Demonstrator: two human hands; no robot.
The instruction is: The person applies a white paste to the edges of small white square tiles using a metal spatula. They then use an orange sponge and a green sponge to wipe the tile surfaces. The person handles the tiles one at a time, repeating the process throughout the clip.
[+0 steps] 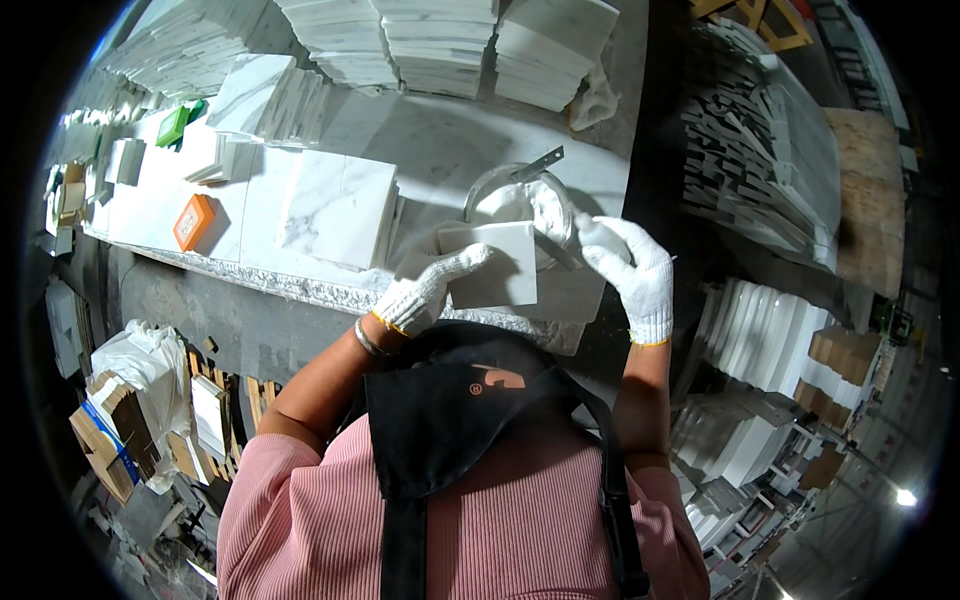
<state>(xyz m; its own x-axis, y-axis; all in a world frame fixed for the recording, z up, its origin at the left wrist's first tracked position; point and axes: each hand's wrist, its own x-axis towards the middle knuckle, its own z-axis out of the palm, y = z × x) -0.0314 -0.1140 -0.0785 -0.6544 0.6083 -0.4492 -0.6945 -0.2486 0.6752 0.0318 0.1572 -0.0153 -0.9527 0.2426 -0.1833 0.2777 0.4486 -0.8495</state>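
My left hand (425, 290), in a white knitted glove, grips a pale marble tile (505, 275) by its left side, with the thumb lying on its face. The fingers beneath are hidden. In its white glove, my right hand (637, 270) is closed round the handle of what looks like a putty knife (557, 252). Its grey blade reaches left to the tile's right edge. Just beyond the tile stands a round tub (470, 203) of white paste (540, 203). A flat metal strip (540, 163) with a hole at its end lies across the tub's far rim.
The marble-topped bench (430, 130) carries a tile stack (335, 210) left of the tub. Further left are an orange box (194, 222) and a green box (172, 127). Tall slab stacks (440, 45) line the back. More stacked pieces (765, 335) stand at right.
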